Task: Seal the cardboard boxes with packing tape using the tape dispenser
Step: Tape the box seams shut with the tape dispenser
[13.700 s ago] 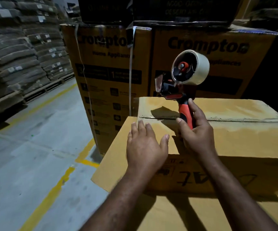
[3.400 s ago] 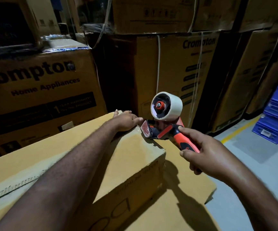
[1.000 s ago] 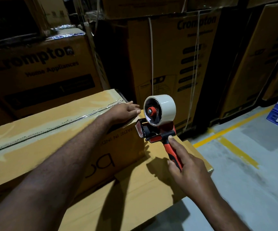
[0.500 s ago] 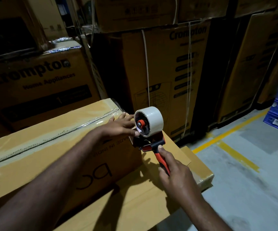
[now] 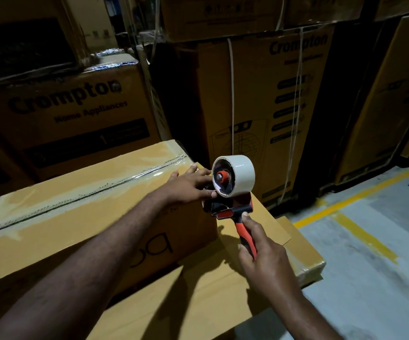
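While my right hand [image 5: 262, 263] is closed around the red and black handle of the tape dispenser [image 5: 225, 209], my left hand [image 5: 186, 186] lies with spread fingers on the right end edge of the upper box [image 5: 76, 229]. One fingertip touches the side of the tape roll [image 5: 240, 173]. Whether this hand also pinches the tape end I cannot tell, because the dispenser head hides it. The dispenser stands upright with its head against the end face of the upper box, just below the top right corner. It is above the lower box [image 5: 304, 263], which carries the upper one. A shiny tape strip [image 5: 88, 196] already covers the top seam.

I think the danger is at my left fingers. They are very near the cutting edge, so a fast pull down could catch them. If I lift this hand too early, the tape may wrinkle or come off the corner. A hard pull could also slide the upper box toward the right edge of the lower box.

I count two hands, one dispenser, one roll and two plain boxes. Behind them are two printed cartons [image 5: 71, 114] with a readable name, and more in the dark that I cannot count.
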A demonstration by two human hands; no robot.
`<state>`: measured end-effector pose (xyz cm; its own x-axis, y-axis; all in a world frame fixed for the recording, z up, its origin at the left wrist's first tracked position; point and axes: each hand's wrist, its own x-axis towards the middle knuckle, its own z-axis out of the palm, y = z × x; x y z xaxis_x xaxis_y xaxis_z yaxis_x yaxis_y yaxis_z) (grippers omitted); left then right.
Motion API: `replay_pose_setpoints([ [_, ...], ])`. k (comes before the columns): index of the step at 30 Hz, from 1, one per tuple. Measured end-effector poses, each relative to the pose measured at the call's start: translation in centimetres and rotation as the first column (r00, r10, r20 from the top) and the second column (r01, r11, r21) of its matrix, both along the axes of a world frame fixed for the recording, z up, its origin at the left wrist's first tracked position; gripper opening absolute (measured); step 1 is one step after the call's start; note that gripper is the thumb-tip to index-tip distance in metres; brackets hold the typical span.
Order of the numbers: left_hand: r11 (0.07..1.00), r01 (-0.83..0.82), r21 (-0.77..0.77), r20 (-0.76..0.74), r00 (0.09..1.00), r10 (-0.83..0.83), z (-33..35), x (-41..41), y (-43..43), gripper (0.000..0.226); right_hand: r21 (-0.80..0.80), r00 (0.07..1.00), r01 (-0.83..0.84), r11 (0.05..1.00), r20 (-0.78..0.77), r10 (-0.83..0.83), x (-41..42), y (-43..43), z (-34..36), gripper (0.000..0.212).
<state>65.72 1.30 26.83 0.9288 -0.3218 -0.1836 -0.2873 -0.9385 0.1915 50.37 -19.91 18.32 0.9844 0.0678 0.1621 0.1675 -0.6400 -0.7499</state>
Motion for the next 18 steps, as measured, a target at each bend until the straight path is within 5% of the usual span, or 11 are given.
replay_pose_setpoints([
  [5, 0.999, -0.033, 0.022, 0.028, 0.999, 0.032, -0.4, -0.2, -0.3, 0.062, -0.083, 1.0, -0.028, 0.996, 0.003, 0.028, 0.1, -0.6, 0.6, 0.069],
  [11, 0.996, -0.001, 0.087, 0.173, 0.985, -0.014, -1.4, -0.6, 0.2, 0.075, 0.188, 0.969, -0.001, 0.982, -0.244, 0.048, -1.1, 1.3, -0.5, 0.064],
  [18, 0.998, -0.04, 0.058, 0.101, 0.994, 0.034, -0.4, -0.6, 0.2, 0.07, 0.295, 0.967, 0.071, 0.953, -0.255, 0.006, -0.5, 0.4, 0.0, 0.064],
])
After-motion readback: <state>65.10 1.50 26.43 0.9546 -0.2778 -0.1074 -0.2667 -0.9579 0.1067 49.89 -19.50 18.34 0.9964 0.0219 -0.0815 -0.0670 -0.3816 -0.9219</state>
